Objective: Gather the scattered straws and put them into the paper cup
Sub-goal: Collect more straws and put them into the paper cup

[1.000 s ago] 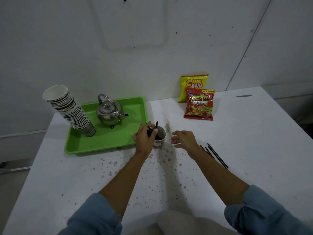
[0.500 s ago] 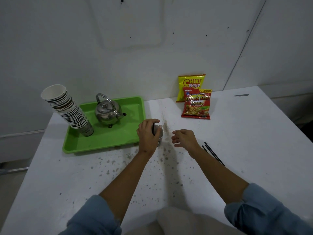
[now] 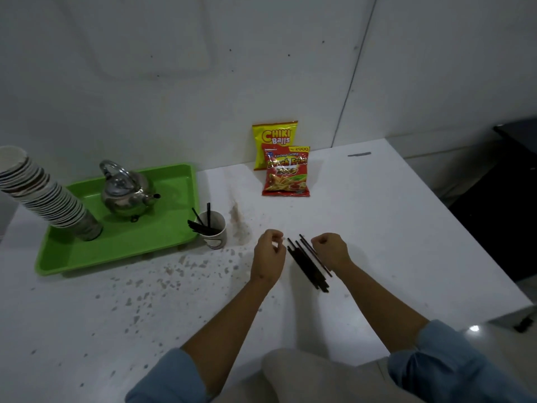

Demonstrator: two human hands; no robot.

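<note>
Both hands [image 3: 300, 251] now beside straws [image 3: 308, 263]

I am counting one paper cup [image 3: 216, 232] holding several black straws [image 3: 203, 222], too bunched to number, and about five more loose straws [image 3: 308, 263] lying on the table. I am also seeing two snack bags [image 3: 286, 173], one kettle [image 3: 126, 190], one green tray [image 3: 128, 242], one stack of cups [image 3: 43, 196] and two hands.
</note>
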